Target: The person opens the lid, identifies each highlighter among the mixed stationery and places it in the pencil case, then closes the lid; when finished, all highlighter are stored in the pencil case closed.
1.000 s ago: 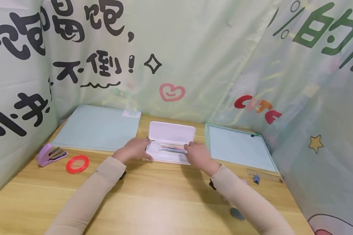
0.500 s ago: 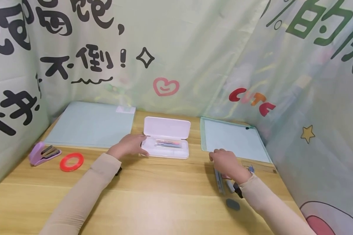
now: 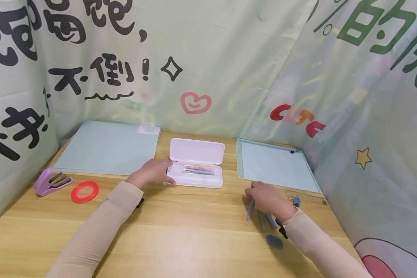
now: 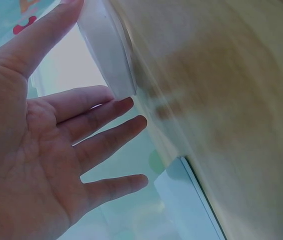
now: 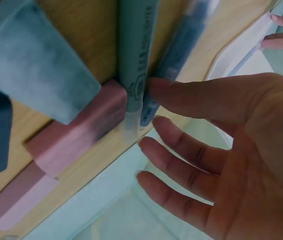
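Note:
A white pencil case stands with its lid up, several slim pens inside. My left hand holds the case's left end between thumb and index finger; in the left wrist view, the other fingers are spread. To the right, my right hand pinches a blue pen between thumb and index finger, its lower end tilted left. Right beside it in the right wrist view are a green highlighter, a pink block and a grey-blue block.
A purple stapler-like item and a red ring lie left. Pale blue folders lie at the back left, and a zip pouch back right. A blue binder clip, clear ruler and grey oval piece lie right.
My right hand has left the case, moved right to the loose stationery and taken hold of the blue pen, which now angles left. My left hand stays at the case.

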Tool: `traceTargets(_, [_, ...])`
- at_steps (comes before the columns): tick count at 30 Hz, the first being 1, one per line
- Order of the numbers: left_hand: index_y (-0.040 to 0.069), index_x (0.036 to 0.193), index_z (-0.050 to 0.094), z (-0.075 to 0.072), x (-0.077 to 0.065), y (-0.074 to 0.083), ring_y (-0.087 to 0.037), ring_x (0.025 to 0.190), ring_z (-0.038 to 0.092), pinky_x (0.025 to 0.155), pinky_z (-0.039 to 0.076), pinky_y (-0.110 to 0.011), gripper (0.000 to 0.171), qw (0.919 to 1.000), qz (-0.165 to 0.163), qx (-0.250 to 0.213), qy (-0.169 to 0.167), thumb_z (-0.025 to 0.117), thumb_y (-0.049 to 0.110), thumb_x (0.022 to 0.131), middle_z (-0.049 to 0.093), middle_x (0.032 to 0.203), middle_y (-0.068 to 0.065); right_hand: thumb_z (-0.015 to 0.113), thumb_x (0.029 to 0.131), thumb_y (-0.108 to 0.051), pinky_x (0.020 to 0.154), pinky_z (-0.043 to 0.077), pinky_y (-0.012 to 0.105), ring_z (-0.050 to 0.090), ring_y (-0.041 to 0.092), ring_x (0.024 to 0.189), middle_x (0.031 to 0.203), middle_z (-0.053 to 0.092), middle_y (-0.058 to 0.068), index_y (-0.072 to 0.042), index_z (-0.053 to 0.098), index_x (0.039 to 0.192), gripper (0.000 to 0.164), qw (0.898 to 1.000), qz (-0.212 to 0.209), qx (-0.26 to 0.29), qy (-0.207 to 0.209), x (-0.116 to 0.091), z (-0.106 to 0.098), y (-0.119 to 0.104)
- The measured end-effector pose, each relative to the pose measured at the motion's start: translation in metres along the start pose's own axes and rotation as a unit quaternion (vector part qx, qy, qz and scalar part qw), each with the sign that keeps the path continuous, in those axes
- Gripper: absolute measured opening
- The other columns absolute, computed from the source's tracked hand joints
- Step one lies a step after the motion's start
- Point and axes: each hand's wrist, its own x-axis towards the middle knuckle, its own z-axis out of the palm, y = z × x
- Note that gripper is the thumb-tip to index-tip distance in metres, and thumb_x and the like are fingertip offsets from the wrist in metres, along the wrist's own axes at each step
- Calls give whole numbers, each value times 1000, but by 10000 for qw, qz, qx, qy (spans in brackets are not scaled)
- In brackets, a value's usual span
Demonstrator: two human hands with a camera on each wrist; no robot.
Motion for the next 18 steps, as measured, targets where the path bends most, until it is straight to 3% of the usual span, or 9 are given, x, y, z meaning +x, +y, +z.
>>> traceTargets(6, [5,133,35,-2,-2,1,-29,120,32,95,27,-47,94,10000,22,-74,6,59,64,63,36,134,-11,67,70,-6,51,35,27,39,14,62,71,40,-5,-22,58,73,19,9985,-300,34,457,9,6,1])
traceTargets(11, [6,133,35,-2,-2,2,-28,121,31,96,26,-46,95,10000,-5,-64,-10,58,65,63,35,134,-10,68,72,-14,52,35,28,40,13,63,72,41,-6,-22,59,74,13,9959,-479,112,759,17,6,-2])
traceTargets(18, [6,133,35,-1,-2,1,-28,121,32,96,26,-45,95,10000,-31,-64,-10,58,65,62,35,134,-9,68,75,-18,46,38,25,46,11,60,74,46,-6,-20,60,81,9,9906,-276,168,1333,43,-6,-10])
